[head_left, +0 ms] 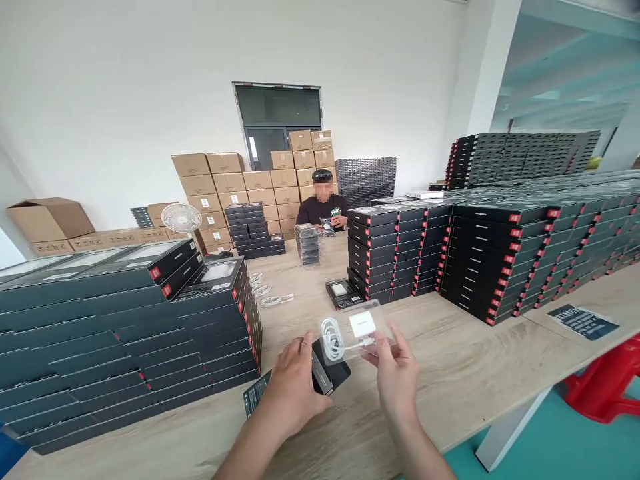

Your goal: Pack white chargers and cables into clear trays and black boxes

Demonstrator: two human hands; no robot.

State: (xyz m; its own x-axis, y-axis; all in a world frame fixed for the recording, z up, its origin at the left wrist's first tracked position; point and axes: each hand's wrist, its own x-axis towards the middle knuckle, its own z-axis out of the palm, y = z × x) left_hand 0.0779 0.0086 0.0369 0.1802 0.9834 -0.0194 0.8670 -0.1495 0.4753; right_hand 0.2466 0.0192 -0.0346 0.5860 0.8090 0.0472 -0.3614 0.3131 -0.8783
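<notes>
My left hand [293, 380] is closed around a black box [323, 373] whose end flap stands open towards the right. Part of the box lies hidden under the hand. In my right hand [397, 367] is a clear plastic tray [373, 310], pinched at its right edge. A white charger [362, 325] and a coiled white cable [331, 339] sit in that tray. The tray is tilted, just right of the box's open end. Beyond it, a black box with a white charger in its window [343, 291] lies flat on the table.
Stacks of black boxes stand left [125, 347] and right [475, 267] on the wooden table [450, 373]. White cables [275, 300] lie ahead, before a stack of clear trays [307, 245]. A co-worker [323, 203] sits opposite. A red stool [600, 387] stands at right.
</notes>
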